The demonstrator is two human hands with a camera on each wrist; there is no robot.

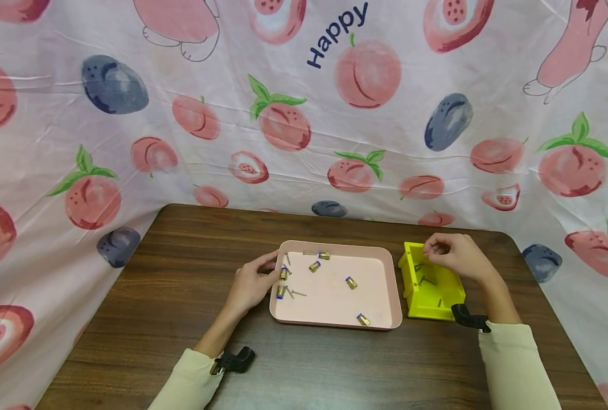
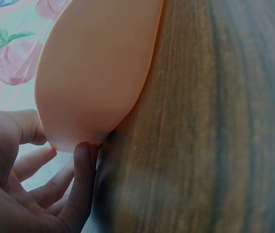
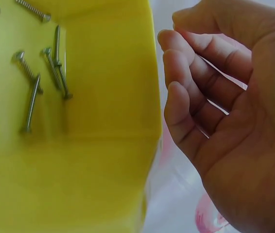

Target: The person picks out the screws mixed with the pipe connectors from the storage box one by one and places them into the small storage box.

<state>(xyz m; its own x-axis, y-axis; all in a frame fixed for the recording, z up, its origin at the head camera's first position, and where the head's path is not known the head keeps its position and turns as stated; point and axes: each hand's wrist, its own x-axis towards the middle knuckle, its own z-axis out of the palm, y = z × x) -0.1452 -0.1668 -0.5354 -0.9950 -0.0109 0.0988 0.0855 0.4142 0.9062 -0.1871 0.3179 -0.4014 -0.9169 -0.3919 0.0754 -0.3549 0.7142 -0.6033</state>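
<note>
At the left end of the pink tray [image 1: 335, 307], my left hand [image 1: 253, 285] holds the rim, with thumb and fingertips at the tray wall [image 2: 98, 73] in the left wrist view. Inside the tray lie several brass fittings with blue collars [image 1: 352, 283] and several screws [image 1: 298, 293], most of the screws towards the left side. My right hand [image 1: 455, 253] is over the far right rim of the yellow bin [image 1: 432, 313]. Its fingers are curled and the thumb tip meets the index finger; nothing shows between them. Several screws [image 3: 33, 104] lie in the bin.
Both containers stand on a dark wooden table [image 1: 206, 239], the bin just right of the tray. A fruit-printed cloth [image 1: 294, 188] hangs behind the table and along its sides. Black camera mounts [image 1: 234, 360] sit on both wrists.
</note>
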